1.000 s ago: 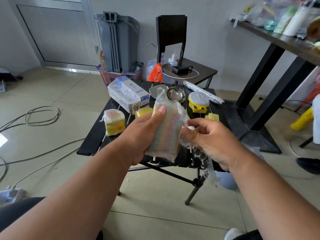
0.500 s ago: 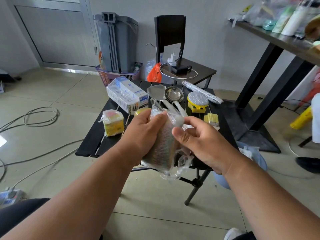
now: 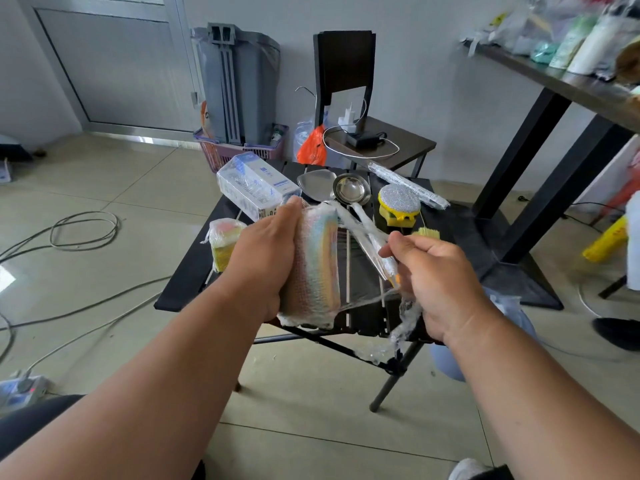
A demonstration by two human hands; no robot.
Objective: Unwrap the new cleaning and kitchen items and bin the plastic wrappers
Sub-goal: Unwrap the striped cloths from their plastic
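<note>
My left hand (image 3: 266, 261) curls round the striped cloth bundle (image 3: 320, 261), held above the black table (image 3: 194, 282); my right hand (image 3: 433, 282) pinches the plastic wrap (image 3: 367, 233) stretched taut between them. Pulling harder, I judge the film could snap or drag the bundle free

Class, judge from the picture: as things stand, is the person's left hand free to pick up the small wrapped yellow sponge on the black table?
Probably not yet. The left hand grips the striped cloth pack while the right hand pulls its plastic wrap. The wrapped yellow sponge lies uncovered just beside it.
</note>
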